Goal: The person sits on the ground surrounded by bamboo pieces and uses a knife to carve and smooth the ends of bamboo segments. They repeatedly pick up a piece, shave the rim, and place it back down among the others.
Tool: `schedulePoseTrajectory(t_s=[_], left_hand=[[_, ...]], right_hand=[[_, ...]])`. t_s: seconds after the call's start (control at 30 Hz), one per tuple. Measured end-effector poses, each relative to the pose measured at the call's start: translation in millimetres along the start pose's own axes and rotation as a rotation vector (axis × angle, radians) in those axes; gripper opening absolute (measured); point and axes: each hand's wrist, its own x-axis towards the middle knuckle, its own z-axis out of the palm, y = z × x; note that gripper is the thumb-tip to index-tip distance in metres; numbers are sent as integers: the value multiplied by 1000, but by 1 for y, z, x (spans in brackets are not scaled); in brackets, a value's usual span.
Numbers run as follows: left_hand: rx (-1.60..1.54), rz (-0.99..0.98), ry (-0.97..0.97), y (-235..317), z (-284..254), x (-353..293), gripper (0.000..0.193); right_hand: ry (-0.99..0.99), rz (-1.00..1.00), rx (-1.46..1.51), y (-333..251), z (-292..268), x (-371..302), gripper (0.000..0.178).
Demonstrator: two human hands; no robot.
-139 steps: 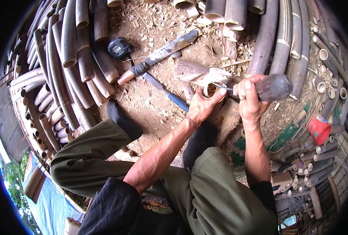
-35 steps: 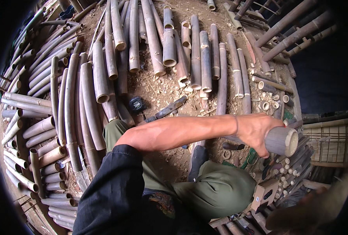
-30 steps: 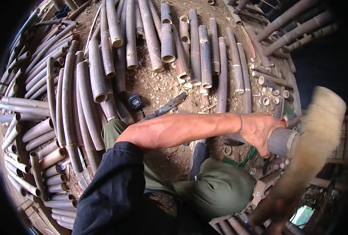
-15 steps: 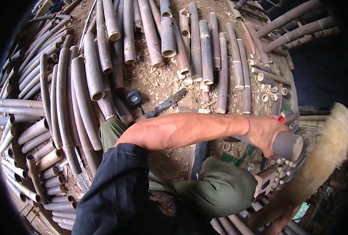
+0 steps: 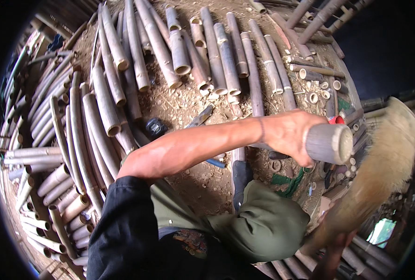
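My left arm reaches across the view to the right. Closed around a short grey bamboo section (image 5: 326,143) is my left hand (image 5: 286,136); the section's pale, flat end points right. At the lower right, my right hand (image 5: 336,245) grips the lower part of a thick club-like piece of bamboo (image 5: 378,172), whose upper part is pale and fuzzy. That club slants up and to the right, apart from the grey section. Past my left forearm, a dark knife blade (image 5: 201,115) shows on the ground, its handle hidden by the arm.
A black tape measure (image 5: 155,127) lies by the bamboo poles (image 5: 105,102) stacked on the left. More cut bamboo lengths (image 5: 228,60) lie ahead on ground strewn with chips. Small bamboo rings (image 5: 313,98) and green netting (image 5: 291,184) are at right.
My left hand has moved left and farther away with the bamboo section, and my forearm now covers the knife's handle. The club remains raised at the right. The whole view has shifted slightly.
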Motion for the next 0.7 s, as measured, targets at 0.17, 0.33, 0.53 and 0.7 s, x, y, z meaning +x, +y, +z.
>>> schedulePoseTrajectory(t_s=[0.17, 0.33, 0.53, 0.7], left_hand=[[-16, -180, -74, -22, -1, -10, 81], [-51, -485, -228, -78, -24, -63, 103], [194, -765, 47, -84, 11, -66, 101], [166, -566, 442, -109, 67, -56, 105]], right_hand=[[125, 43, -180, 136, -37, -8, 89], [-222, 287, -574, 285, -16, -13, 98], [-19, -196, -437, 274, 60, 71, 82], [-345, -728, 183, 140, 126, 167, 93]])
